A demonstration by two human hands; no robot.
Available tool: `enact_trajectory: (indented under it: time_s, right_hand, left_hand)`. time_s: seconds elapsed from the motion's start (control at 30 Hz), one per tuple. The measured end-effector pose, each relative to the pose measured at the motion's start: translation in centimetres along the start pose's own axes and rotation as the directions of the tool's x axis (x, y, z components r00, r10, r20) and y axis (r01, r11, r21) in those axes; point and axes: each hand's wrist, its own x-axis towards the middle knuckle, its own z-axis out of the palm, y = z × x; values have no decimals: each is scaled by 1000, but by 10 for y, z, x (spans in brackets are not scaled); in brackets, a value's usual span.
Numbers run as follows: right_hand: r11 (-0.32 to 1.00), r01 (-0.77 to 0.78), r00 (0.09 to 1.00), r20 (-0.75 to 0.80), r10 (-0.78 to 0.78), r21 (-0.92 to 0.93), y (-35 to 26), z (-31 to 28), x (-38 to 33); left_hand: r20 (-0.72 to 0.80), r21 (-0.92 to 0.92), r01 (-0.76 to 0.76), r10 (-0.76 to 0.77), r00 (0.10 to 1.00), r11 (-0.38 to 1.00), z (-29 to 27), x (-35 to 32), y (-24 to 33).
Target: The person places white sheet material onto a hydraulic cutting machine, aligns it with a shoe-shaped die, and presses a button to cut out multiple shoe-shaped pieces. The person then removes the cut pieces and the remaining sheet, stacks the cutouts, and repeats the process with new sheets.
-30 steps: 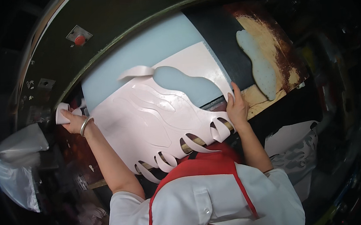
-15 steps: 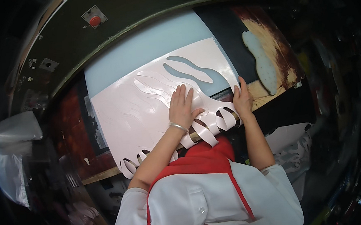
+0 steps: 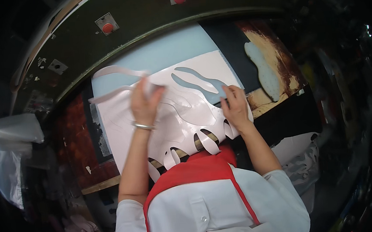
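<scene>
A glossy pale pink sheet (image 3: pixel 129 139) with wavy cut lines and cut-out openings lies on a light blue board (image 3: pixel 168 46). My left hand (image 3: pixel 144 106), blurred by motion, is raised over its left half. Its fingers are closed on pale pink curved strips (image 3: pixel 120 70), which stick out to the left. My right hand (image 3: pixel 237 110) is at the sheet's right edge, beside a wavy opening, fingers bent and thumb apart. I see nothing between them. Narrow loops of the sheet (image 3: pixel 208 142) hang over the near edge by the red apron.
A dark green machine beam with red buttons (image 3: pixel 108 28) runs across the far side. A wavy, flat bluish piece (image 3: pixel 262 72) lies on the worn board at right. Clear plastic (image 3: pixel 8 158) hangs at left. More cut pink sheet (image 3: pixel 298 153) sits low at right.
My left hand has lifted off the sheet and moved left, now with curved strips in it. My right hand has shifted slightly left and down, its fingers now bent over the sheet.
</scene>
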Motion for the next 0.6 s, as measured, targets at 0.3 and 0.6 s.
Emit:
enact_trajectory:
  time_s: [0.3,0.6]
  right_hand:
    - [600,-534,783,616,85,596,-8,23,18]
    - [772,-411,911,246,330,485,-19,38,-9]
  left_hand:
    - [570,-101,-78,122,812,992,43,-82,79]
    - [693,-87,936,-654,303,342,30,-38,27]
